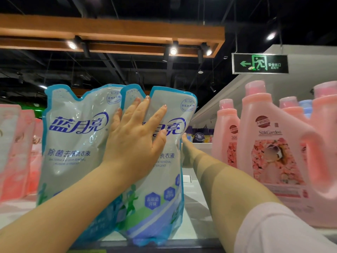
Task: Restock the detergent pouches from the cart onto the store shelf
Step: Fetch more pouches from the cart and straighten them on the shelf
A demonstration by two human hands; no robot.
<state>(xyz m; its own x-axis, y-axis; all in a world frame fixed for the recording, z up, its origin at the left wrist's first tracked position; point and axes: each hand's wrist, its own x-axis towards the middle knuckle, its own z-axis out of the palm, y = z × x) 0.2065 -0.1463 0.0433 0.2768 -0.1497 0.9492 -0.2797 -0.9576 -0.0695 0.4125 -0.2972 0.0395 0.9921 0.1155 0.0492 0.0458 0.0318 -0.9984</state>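
Two detergent pouches stand upright, side by side and touching, near the front edge of the white shelf (195, 207). Both are glossy, pale grey-white refill bags with bright blue borders, a notched top, large blue Chinese lettering across the middle and green running figures over blue bands at the base. The left pouch (73, 143) stands free. The left hand (135, 136) lies flat against the front of the right pouch (164, 179), its fingers straight and spread, and covers part of the lettering. The right hand (186, 152) reaches to that pouch's right edge and is mostly hidden behind it, so I cannot tell how its fingers lie. A white sleeve (273, 227) covers the upper right arm. Pink SukGarden bottles (273, 152) fill the shelf's right end and pink pouches (16, 152) its left end. A green exit sign (260, 63) hangs overhead.
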